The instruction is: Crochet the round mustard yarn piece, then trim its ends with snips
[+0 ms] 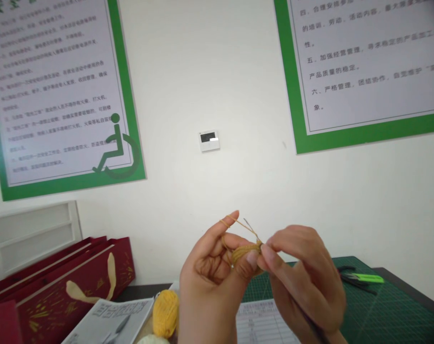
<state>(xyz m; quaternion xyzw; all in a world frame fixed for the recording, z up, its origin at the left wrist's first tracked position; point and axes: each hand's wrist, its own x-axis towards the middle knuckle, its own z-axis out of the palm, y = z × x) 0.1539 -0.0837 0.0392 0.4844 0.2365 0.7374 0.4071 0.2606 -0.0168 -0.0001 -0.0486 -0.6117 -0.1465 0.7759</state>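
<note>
My left hand (217, 267) pinches a small mustard-yellow crocheted piece (244, 252) between thumb and fingers. A strand of the same yarn (246, 225) loops around its raised index finger and runs down to the piece. My right hand (305, 277) is closed on a crochet hook, whose thin metal tip (247, 222) shows above the work beside the strand. The hook's dark handle (310, 325) comes out below the palm. Both hands meet at the piece, and my fingers cover part of it.
A yellow yarn ball (166, 313) sits left of my hands, by a printed booklet (111, 322). Dark red gift bags (77, 291) stand further left. A green cutting mat (385, 310) bears a printed sheet (263, 322) and a green-and-black tool (365, 278). Posters hang on the wall.
</note>
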